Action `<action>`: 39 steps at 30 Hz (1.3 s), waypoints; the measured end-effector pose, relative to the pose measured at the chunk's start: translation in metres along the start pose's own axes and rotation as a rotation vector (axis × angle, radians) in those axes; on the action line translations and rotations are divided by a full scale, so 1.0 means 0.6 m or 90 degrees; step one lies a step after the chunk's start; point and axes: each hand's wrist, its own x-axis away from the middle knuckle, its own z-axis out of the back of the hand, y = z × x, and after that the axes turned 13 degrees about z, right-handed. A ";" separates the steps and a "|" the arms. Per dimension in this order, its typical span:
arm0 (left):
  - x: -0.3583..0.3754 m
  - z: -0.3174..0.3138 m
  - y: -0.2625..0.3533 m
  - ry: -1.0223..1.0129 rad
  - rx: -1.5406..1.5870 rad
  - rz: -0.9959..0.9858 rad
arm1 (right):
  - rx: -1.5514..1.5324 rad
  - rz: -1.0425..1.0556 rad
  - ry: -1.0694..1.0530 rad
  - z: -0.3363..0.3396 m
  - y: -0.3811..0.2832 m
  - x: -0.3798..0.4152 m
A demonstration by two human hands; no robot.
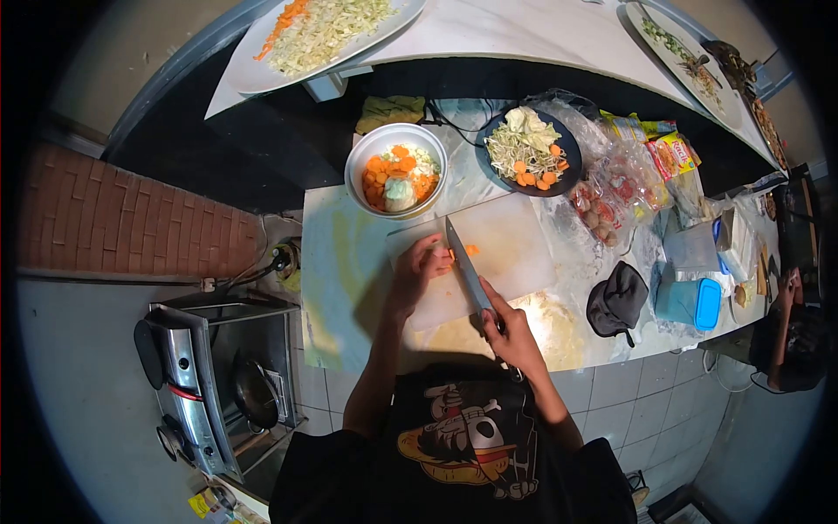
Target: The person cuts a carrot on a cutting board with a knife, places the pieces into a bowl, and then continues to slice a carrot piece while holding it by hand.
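On the white cutting board, my right hand grips the handle of a kitchen knife, its long blade pointing away from me. My left hand is just left of the blade, fingers curled and pinched on a small piece of carrot, mostly hidden. A few orange carrot slices lie right of the blade. Behind the board stands a white bowl with carrot slices, pale chopped pieces and a whitish lump. To its right, a dark plate carries bean sprouts, carrot slices and pale leaves.
Bags of round brownish items, yellow packets, a black cap and a blue-lidded container crowd the right side. Platters of cut vegetables rest on the upper counter. A stove stands left; another person is far right.
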 end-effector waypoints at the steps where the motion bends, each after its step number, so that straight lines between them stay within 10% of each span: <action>1: 0.007 -0.003 0.000 -0.027 0.019 0.009 | -0.024 0.001 -0.008 -0.004 0.004 0.002; 39: -0.009 0.022 -0.027 0.148 -0.404 -0.219 | 0.074 0.035 0.087 0.005 0.032 0.023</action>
